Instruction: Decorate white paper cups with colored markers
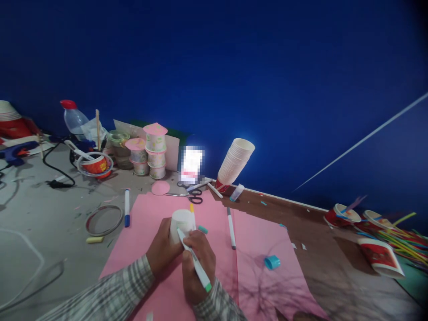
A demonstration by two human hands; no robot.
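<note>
My left hand (161, 251) grips a white paper cup (181, 221) standing upside down on a pink paper sheet (147, 232). My right hand (197, 263) holds a white marker with a green end (195, 262), its tip touching the side of the cup. A yellow-tipped pen (192, 211) and a small teal cap (202, 229) lie just behind the cup. A second pink sheet (264, 285) lies to the right with a blue cap (272, 262) on it.
A grey marker (231, 227), a blue marker (126, 207), scissors (191, 195), tape rings (104, 219), a leaning stack of cups (234, 165), decorated cup towers (155, 151), a glue gun (16, 151), a bottle (74, 117), red cups and straws (384, 240) surround the sheets.
</note>
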